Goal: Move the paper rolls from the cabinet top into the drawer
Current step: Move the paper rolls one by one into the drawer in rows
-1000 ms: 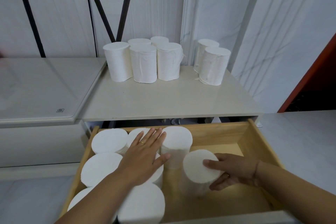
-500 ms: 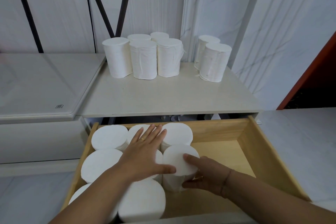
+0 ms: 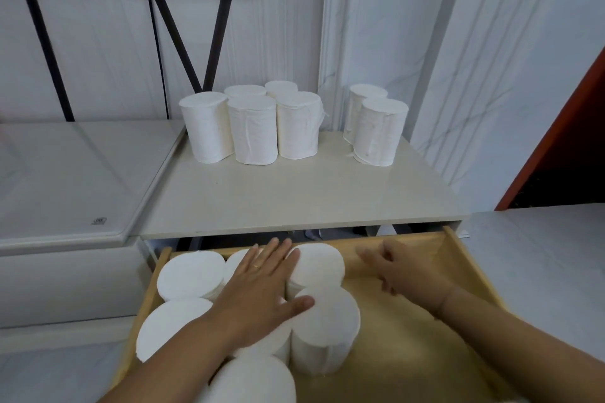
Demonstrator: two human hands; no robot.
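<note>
The wooden drawer [image 3: 465,258] is pulled out below the pale cabinet top [image 3: 294,196]. Its left half is packed with upright white paper rolls [image 3: 191,275], flat round ends up and touching one another; its right half is bare wood floor, open up to the right wall. The left hand [image 3: 258,291] is laid flat on the packed rolls, fingers [image 3: 278,250] spread and straight, with nothing gripped; a ring is seen on one finger. The thumb rests on the nearest-right roll [image 3: 327,330]. The right hand [image 3: 402,271] is held over the bare floor, fingers loosely curled and empty, blurred. Seven soft, wrinkled rolls [image 3: 252,131] are left standing at the back of the cabinet top, five clustered and two apart to the right; the front is free. A small mark on the glass-topped surface [image 3: 98,221] at left cannot be read.
</note>
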